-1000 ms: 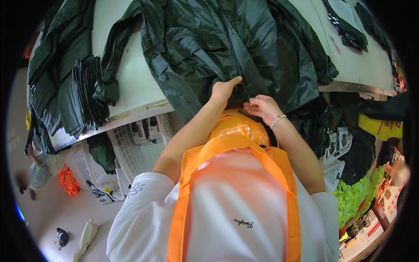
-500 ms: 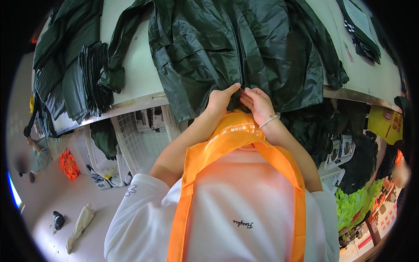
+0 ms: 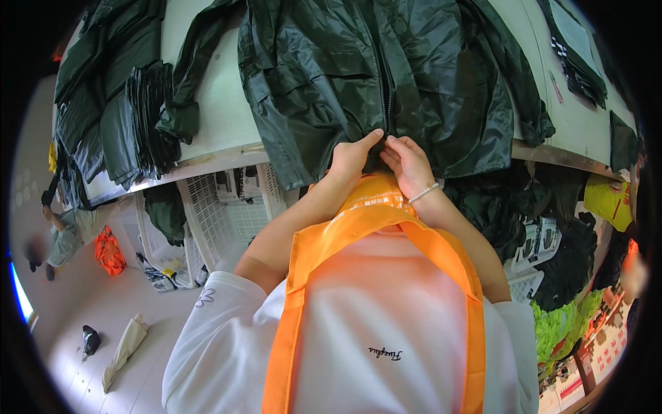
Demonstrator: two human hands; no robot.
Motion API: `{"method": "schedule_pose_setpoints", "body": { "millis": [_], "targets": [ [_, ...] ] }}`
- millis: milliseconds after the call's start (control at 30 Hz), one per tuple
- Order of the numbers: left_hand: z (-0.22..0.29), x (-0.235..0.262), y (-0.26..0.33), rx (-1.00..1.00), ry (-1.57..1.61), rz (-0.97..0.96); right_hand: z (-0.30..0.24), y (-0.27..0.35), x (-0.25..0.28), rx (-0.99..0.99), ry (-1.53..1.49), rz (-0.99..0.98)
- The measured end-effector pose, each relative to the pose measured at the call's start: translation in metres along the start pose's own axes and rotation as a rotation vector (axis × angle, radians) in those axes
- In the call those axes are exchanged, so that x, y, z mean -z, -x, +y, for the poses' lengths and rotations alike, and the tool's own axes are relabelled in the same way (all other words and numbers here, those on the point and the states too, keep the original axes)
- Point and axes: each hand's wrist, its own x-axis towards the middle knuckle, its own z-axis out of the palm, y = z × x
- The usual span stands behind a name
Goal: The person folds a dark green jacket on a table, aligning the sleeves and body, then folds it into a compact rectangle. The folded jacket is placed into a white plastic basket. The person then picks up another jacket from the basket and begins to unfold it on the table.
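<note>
A dark green, shiny jacket (image 3: 296, 90) lies spread on the pale table, its lower hem hanging over the near edge. Down its front runs a dark zipper (image 3: 385, 83). At the zipper's bottom end my left hand (image 3: 350, 155) pinches one side of the jacket between thumb and fingers. Close beside it, my right hand (image 3: 408, 162), with a beaded bracelet at the wrist, grips the other side. The two thumbs point toward each other, nearly meeting. The small end parts of the zipper are hidden between my fingers.
Folded dark green garments (image 3: 114, 103) are stacked on the table (image 3: 214, 103) at left. Another dark folded piece (image 3: 583, 76) and a pink pen-like item (image 3: 556, 87) lie at right. White plastic baskets (image 3: 224, 207) stand below the table edge. A person (image 3: 62, 238) is at far left.
Both hands stay at the zipper's bottom end with almost the same grip. The view has shifted slightly, and a dark piece at the table's far right edge shows more.
</note>
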Motion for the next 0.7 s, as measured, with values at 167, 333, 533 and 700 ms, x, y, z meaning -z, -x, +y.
{"method": "schedule_pose_setpoints", "body": {
  "millis": [167,333,533,700],
  "targets": [
    [0.007,-0.004,0.011,-0.1,-0.369,0.054,-0.005,-0.001,0.0,-0.033,-0.028,0.004],
    [-0.002,0.011,0.0,-0.243,-0.815,0.003,-0.02,-0.002,-0.005,-0.087,0.193,0.002],
    [-0.005,0.023,0.011,-0.024,-0.802,0.034,-0.048,-0.003,-0.022,0.617,2.092,-0.277],
    [-0.009,0.026,0.027,0.048,-0.821,0.037,-0.09,-0.024,-0.051,1.027,2.286,-0.969]
  ]
}}
